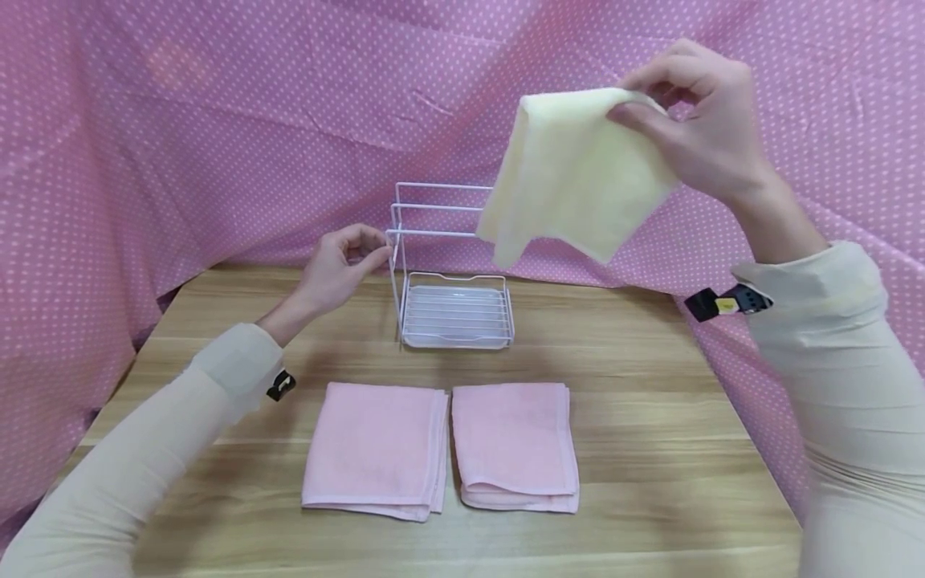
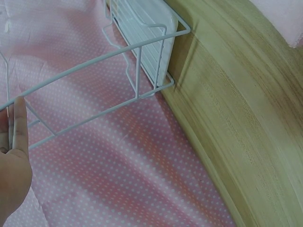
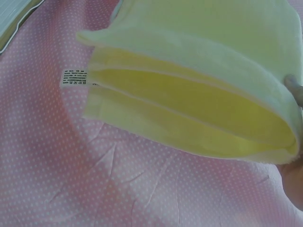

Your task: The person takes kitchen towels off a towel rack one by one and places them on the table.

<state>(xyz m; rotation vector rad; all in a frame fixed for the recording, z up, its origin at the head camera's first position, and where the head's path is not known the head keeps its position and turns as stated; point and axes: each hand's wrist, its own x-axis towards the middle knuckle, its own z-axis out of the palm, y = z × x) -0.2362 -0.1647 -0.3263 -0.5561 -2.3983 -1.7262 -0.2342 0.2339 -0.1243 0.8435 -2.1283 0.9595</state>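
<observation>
My right hand (image 1: 711,120) pinches a folded pale yellow towel (image 1: 578,168) by its top edge, up in the air to the right of the rack. In the right wrist view the towel's layers (image 3: 189,104) hang apart, and a white printed label (image 3: 74,78) sticks out at one side. A white wire rack (image 1: 441,234) with three top bars and a slatted base tray (image 1: 455,317) stands at the back of the table. With thumb and fingertips my left hand (image 1: 338,265) holds the rack's upper left front corner. The yellow towel overlaps the right ends of the bars in the head view.
Two folded pink towels, one on the left (image 1: 376,449) and one on the right (image 1: 515,445), lie side by side in front of the rack on the wooden table (image 1: 650,401). Pink dotted cloth (image 1: 289,96) hangs behind the table and along both sides.
</observation>
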